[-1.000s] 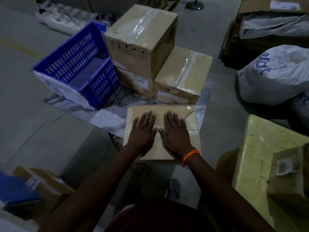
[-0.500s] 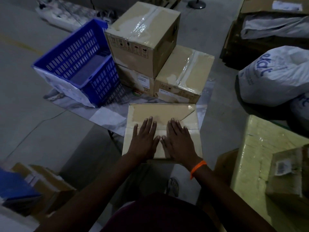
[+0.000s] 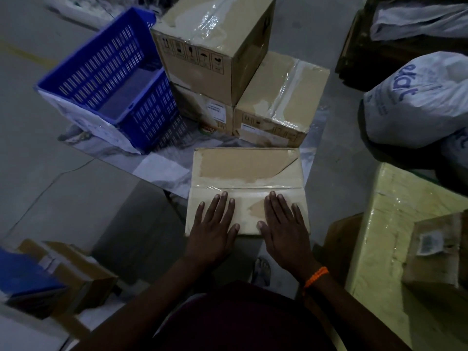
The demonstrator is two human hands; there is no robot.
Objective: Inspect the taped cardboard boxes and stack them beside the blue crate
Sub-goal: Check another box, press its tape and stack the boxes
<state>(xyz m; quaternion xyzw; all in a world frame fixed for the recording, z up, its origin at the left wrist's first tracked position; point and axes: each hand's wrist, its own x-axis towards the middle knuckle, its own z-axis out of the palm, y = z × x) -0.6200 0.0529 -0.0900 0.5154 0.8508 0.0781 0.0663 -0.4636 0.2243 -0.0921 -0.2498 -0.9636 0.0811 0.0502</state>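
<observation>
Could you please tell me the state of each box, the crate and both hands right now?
Near box: taped shut, on the floor.
Top box: taped shut, stacked on another.
Right box: taped shut, on the floor.
Crate: tilted, nothing visible inside.
Left hand: flat on near box.
Right hand: flat on near box.

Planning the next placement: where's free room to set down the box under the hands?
Free: the top of the low box, right of the two-high stack, and the sheet between the blue crate and the held box. Crowded: right side, with the white sack and yellow-wrapped box. Both hands lie flat.
</observation>
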